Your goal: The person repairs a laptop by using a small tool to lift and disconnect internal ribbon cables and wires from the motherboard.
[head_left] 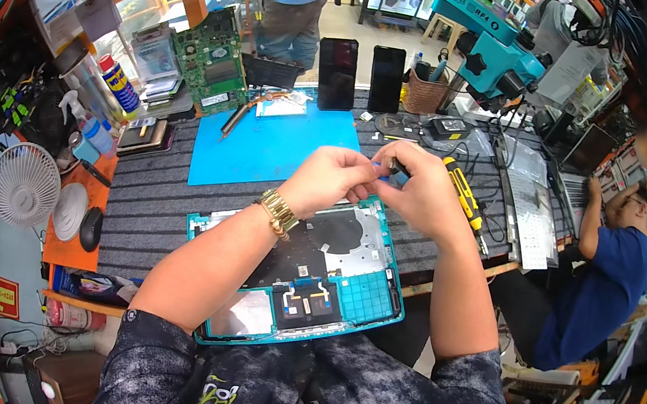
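At ribbed grey bench | teal laptop case | blue mat | fan

Blue piece mostly behind fingers

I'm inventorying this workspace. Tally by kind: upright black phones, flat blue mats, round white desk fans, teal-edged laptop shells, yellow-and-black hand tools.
Upright black phones: 2
Flat blue mat: 1
Round white desk fan: 1
Teal-edged laptop shell: 1
Yellow-and-black hand tool: 1
Total: 6
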A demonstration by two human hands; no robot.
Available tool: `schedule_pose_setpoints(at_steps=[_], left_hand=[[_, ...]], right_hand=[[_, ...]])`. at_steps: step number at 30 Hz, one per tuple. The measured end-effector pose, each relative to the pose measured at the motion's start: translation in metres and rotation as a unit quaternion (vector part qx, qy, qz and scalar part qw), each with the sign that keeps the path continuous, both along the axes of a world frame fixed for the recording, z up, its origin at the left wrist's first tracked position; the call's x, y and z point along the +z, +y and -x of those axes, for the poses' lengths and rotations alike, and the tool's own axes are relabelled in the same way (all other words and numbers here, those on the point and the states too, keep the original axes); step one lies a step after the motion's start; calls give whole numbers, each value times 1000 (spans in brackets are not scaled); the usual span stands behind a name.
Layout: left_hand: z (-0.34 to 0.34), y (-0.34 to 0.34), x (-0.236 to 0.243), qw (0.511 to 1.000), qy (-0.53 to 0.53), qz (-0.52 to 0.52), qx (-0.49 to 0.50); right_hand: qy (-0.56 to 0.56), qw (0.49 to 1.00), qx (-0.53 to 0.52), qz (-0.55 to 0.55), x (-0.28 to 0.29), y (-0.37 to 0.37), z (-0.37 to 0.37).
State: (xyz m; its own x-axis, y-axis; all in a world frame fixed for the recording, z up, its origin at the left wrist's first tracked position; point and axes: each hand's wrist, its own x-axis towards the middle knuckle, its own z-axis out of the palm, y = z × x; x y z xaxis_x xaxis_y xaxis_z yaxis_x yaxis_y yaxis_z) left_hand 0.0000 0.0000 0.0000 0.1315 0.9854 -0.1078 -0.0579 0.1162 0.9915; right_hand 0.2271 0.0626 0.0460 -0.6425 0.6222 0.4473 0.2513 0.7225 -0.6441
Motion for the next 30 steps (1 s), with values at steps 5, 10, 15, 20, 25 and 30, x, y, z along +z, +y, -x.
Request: schedule_pose_setpoints(at_steps=[5,10,15,20,25,30], left_hand=[[-13,-5,7,998,-46,-28,42],[-41,-22,15,994,-83,-64,34],[-53,-26,24,992,-97,-73,27],[-51,-26,28,994,-73,-72,24],[-52,-27,27,993,-68,-94,17],[-60,-30,26,986,-106,-121,43]], right_hand=[[454,853,102,237,12,18,-21],[613,741,83,262,22,16,-22],[623,734,96,253,27,8,-17],[634,729,84,246,32,6,-20],[625,734,106,245,34,2,-20],[646,714,100,252,39,-1,-22]])
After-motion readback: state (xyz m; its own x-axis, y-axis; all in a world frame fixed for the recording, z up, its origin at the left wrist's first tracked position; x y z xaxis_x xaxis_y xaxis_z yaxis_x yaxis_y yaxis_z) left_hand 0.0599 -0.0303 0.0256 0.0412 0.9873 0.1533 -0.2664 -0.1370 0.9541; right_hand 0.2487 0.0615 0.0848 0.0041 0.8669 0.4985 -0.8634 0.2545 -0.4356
